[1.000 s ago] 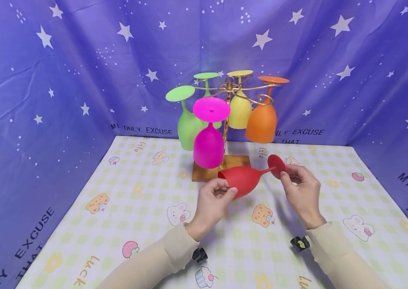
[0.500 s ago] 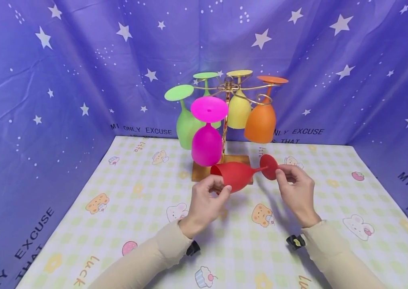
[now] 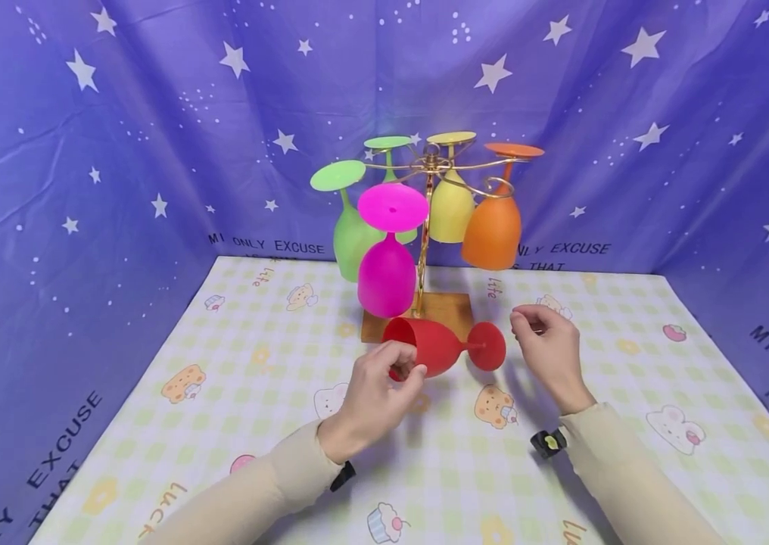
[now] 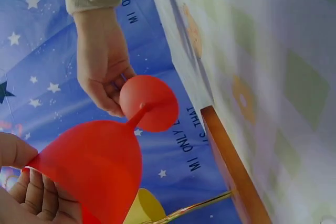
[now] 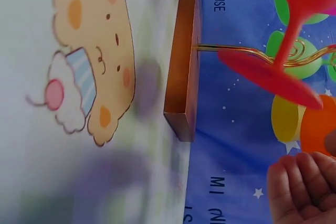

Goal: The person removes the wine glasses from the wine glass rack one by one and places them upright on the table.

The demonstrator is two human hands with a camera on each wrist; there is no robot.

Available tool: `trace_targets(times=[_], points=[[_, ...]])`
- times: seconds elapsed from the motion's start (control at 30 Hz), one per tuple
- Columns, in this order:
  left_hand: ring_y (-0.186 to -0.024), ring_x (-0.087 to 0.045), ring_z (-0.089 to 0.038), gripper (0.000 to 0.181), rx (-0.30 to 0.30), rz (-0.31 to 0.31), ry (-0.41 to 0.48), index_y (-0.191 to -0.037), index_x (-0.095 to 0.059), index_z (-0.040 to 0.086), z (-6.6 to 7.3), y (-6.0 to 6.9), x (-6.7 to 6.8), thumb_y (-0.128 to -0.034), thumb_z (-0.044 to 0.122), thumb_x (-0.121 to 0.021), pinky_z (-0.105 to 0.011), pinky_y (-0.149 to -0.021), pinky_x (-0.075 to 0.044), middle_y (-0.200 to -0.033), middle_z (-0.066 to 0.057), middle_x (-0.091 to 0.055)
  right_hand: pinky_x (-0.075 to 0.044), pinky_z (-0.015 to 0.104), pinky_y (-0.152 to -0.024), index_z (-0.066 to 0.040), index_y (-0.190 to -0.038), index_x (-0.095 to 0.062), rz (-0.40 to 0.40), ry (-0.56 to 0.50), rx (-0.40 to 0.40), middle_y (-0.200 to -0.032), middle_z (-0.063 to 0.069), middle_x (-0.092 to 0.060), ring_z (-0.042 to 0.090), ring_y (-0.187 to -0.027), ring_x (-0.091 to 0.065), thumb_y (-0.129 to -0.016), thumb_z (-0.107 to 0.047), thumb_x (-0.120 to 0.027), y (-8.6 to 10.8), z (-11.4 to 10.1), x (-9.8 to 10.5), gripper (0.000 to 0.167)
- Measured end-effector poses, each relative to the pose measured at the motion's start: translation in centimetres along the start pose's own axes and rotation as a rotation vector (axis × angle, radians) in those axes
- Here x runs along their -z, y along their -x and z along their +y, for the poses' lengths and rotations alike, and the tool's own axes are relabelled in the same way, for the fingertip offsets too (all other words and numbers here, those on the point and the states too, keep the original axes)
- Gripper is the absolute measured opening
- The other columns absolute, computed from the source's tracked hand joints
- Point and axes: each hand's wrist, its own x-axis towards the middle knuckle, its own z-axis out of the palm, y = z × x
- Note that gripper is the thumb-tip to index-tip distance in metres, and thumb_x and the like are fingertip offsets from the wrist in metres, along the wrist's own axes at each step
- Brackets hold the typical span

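Observation:
A red plastic goblet (image 3: 437, 350) is held on its side above the table, its mouth to the left and its foot to the right. My left hand (image 3: 372, 390) pinches the goblet's rim between thumb and fingers; the left wrist view shows the thumb outside the red bowl (image 4: 107, 156). Just right of the foot, my right hand (image 3: 551, 348) has loosely curled fingers and holds nothing. In the right wrist view a gap separates its fingers (image 5: 299, 182) from the red foot (image 5: 268, 80).
Behind the hands stands a gold metal rack with a wooden base (image 3: 449, 304). Upside down on it hang a magenta goblet (image 3: 387, 280), two green ones, a yellow goblet (image 3: 452, 212) and an orange goblet (image 3: 493, 231). A checkered cloth (image 3: 275, 424) covers the table.
The right hand has let go of the red goblet's foot and now stands apart from it. Still in the left hand, the goblet has moved left, and its foot end has dropped.

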Motion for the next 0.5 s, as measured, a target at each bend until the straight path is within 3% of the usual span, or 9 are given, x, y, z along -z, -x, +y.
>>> trace_targets(times=[0.13,0.33,0.5], points=[[-0.066,-0.051,-0.011,0.011,-0.048,-0.025,-0.032,-0.085,-0.057,0.007,0.2,0.2,0.8,-0.0816,-0.002,-0.062,-0.017,-0.062,-0.048,-0.072,0.000,-0.053,-0.049,0.016,-0.059,-0.002,-0.099,-0.070,-0.084,0.009,-0.078,-0.083,0.012,-0.067,0.006,-0.065,-0.059,-0.092,-0.020,-0.060,-0.5,0.4,-0.7,0.021],[-0.068,-0.051,-0.010,0.007,-0.058,-0.067,-0.073,-0.086,-0.057,0.006,0.4,0.1,2.1,-0.0829,0.001,-0.061,-0.015,-0.062,-0.047,-0.074,0.001,-0.053,-0.052,0.018,-0.062,0.001,-0.106,-0.068,-0.183,-0.020,-0.173,-0.091,0.018,-0.067,0.019,-0.073,-0.064,-0.094,-0.020,-0.058,-1.2,1.1,-1.7,0.027],[-0.069,-0.052,-0.009,0.006,-0.044,-0.122,-0.113,-0.087,-0.057,0.006,0.8,-0.2,3.1,-0.0829,0.002,-0.060,-0.015,-0.064,-0.047,-0.075,0.002,-0.052,-0.050,0.019,-0.061,0.000,-0.105,-0.067,-0.210,0.011,-0.212,-0.094,0.019,-0.068,0.013,-0.071,-0.061,-0.092,-0.021,-0.058,-2.0,1.5,-2.6,0.026]])
